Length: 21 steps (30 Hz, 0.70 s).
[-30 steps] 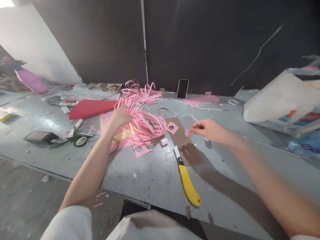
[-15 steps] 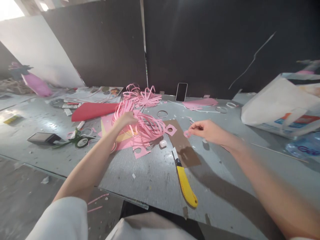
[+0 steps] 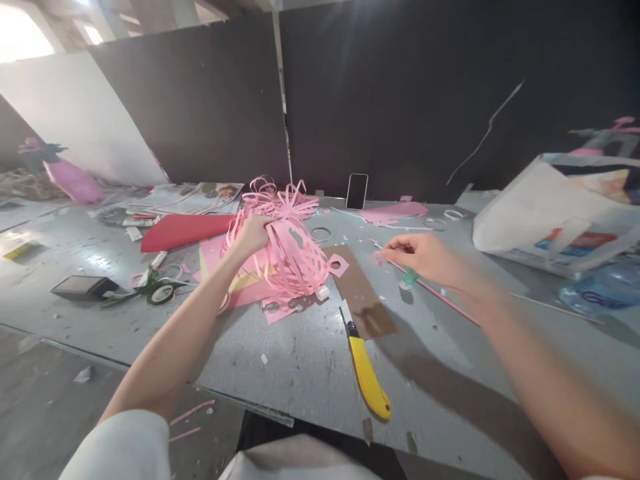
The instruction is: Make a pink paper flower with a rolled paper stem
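My left hand (image 3: 254, 237) is closed on a bundle of curled pink paper strips (image 3: 303, 267), which bulges out to the right of the fingers. My right hand (image 3: 417, 257) pinches a small pink paper piece (image 3: 377, 258) at its fingertips, just above the table. Under that hand lies a thin pink stick (image 3: 445, 300), beside a small green item (image 3: 410, 277). Between the hands is a brown card (image 3: 363, 293), with a pink square with a round hole (image 3: 337, 265) at its upper left. A yellow utility knife (image 3: 369, 380) lies nearer me, blade exposed.
A phone (image 3: 357, 191) leans on the dark wall panel. Left are red paper (image 3: 185, 231), green tape (image 3: 163, 293) and a dark box (image 3: 85, 287). Right stand a white bag (image 3: 520, 213) and a plastic bottle (image 3: 600, 293). More curled pink strips (image 3: 287, 200) lie behind my left hand.
The strip bundle in my left hand has swung and now hangs lower and rounder. My right hand has shifted slightly, and the pink stick and green item beneath it now show.
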Available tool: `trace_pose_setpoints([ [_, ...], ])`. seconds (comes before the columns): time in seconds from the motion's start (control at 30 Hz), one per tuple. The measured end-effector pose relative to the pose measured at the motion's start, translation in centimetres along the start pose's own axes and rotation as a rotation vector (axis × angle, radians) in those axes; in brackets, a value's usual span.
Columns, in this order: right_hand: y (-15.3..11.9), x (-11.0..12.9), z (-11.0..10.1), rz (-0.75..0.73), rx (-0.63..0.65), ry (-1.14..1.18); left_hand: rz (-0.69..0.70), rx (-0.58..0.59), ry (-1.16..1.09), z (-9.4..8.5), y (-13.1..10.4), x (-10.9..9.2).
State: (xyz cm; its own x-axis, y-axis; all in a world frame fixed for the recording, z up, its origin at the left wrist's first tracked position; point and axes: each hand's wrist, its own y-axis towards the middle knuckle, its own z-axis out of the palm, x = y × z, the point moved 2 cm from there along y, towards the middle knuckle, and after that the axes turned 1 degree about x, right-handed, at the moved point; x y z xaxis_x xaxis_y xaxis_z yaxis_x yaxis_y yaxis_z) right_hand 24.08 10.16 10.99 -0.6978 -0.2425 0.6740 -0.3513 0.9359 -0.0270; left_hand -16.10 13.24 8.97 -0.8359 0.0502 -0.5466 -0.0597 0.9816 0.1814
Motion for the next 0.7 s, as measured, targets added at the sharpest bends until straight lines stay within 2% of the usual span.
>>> trace_pose_setpoints([
  [0.13, -0.6, 0.4, -1.0, -0.011, -0.092, 0.018, 0.078, -0.016, -0.261, 0.2, -1.7, -2.5],
  [0.23, -1.4, 1.5, -1.3, -0.062, -0.173, 0.035, 0.117, 0.112, -0.550, 1.4, -3.1, -4.4],
  [0.33, -2.1, 2.5, -1.2, -0.101, -0.250, 0.046, 0.067, 0.247, -0.775, 2.1, -4.5, -6.5],
  [0.4, -2.4, 2.9, -1.0, -0.123, -0.281, 0.054, 0.053, 0.295, -0.861, 1.8, -5.5, -8.0],
  [0.6, -2.6, 3.0, -1.2, -0.191, -0.345, 0.088, 0.203, 0.328, -0.964, -1.3, -7.7, -12.0],
  [0.7, -3.0, 3.1, -1.7, -0.235, -0.451, 0.093, 0.194, 0.372, -0.977, -0.3, -7.4, -12.1],
])
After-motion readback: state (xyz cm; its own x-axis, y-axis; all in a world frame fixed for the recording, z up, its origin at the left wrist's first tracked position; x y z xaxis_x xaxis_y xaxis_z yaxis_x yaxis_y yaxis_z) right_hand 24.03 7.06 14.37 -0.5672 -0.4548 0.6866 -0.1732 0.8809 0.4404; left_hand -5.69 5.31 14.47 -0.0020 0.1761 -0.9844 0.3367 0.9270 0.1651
